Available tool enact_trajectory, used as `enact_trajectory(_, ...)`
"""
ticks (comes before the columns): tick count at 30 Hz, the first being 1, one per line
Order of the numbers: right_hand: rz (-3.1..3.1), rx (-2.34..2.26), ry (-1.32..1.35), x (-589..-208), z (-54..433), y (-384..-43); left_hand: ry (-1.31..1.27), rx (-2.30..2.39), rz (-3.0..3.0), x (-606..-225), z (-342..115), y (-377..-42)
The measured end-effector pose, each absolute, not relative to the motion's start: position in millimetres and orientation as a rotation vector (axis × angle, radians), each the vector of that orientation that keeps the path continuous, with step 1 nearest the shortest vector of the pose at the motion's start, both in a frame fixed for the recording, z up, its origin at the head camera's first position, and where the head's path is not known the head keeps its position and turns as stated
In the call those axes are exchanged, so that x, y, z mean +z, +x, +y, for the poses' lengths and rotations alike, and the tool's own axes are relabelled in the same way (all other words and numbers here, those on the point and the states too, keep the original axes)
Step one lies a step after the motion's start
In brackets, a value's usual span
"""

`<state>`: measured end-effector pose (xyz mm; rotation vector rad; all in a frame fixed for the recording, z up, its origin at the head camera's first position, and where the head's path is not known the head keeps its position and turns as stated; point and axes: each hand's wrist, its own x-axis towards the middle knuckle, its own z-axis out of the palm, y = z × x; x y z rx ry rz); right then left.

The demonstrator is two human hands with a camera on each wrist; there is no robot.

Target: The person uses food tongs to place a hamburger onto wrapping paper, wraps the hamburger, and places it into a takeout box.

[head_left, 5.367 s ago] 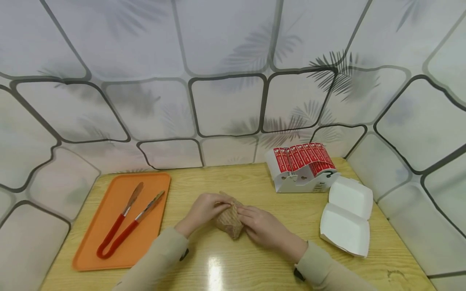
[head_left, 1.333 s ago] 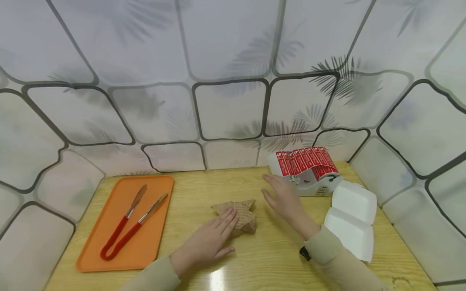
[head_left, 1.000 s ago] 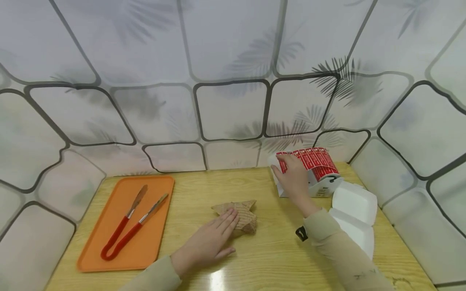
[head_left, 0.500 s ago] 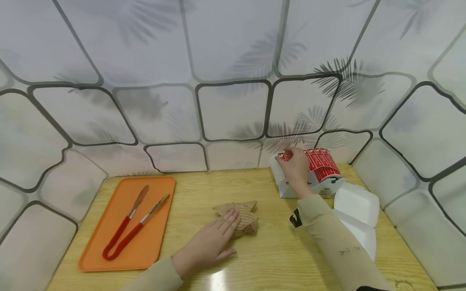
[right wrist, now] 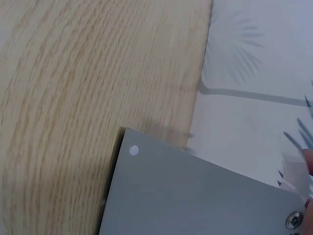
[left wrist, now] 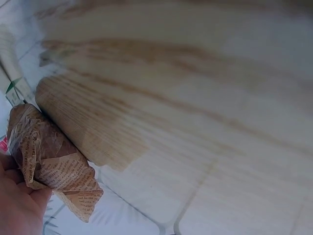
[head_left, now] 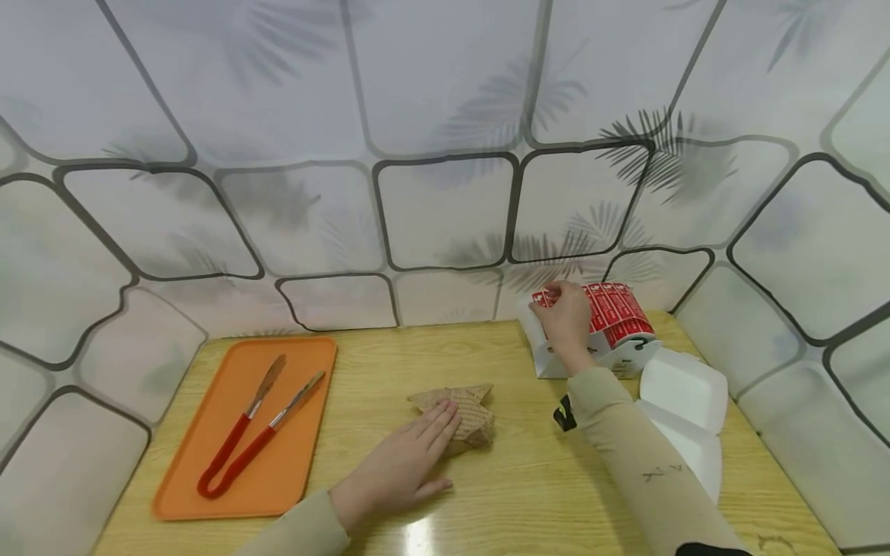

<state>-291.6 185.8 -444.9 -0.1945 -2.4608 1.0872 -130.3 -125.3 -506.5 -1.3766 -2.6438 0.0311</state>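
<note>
A parcel wrapped in brown printed paper [head_left: 476, 421] lies mid-table, its corners sticking out in points. My left hand [head_left: 399, 467] rests on it with straight fingers, covering its near left part; the left wrist view shows the printed wrap [left wrist: 63, 166] close up. At the back right stands a white label dispenser [head_left: 544, 363] loaded with rolls of red stickers [head_left: 615, 305]. My right hand [head_left: 566, 320] is at its left end, fingers curled, hiding some rolls. In the right wrist view its fingertips pinch a pale, translucent sticker [right wrist: 296, 174] beside the dispenser's side panel [right wrist: 195, 196].
An orange tray [head_left: 278, 479] on the left carries red-handled tongs [head_left: 232, 455]. An open white clamshell box [head_left: 684, 390] stands at the right, partly behind the right sleeve. Patterned walls [head_left: 445, 208] enclose the back and sides of the wooden table [head_left: 375, 359].
Both hands were on the paper parcel at first. The left has since flattened onto it, while the right moved to the dispenser and curled its fingers at the left rolls.
</note>
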Motion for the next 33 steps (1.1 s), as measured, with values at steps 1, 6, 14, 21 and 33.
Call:
enact_trajectory(1, -2.462, 1.095, -0.202, -444.4, 185.8, -291.1, -1.376, 0.025, -2.647, -506.6, -125.4, -130.3)
enact_trajectory(6, -2.469, 1.099, -0.224, -445.2, 188.0, -292.8, -1.377, 0.016, -2.661, -505.9, -125.2, -130.4)
enact_trajectory(14, -2.439, 1.142, -0.251, -443.7, 190.3, -295.2, -1.383, 0.017, -2.677, -504.2, -125.0, -129.8)
enact_trajectory(21, -2.403, 1.135, -0.258, -442.2, 190.7, -294.8, -1.38, 0.019, -2.656, -506.9, -125.7, -131.1)
enact_trajectory(33, -2.342, 1.143, -0.189, -445.3, 191.8, -293.4, -1.389, -0.015, -2.666, -504.4, -125.8, -130.8)
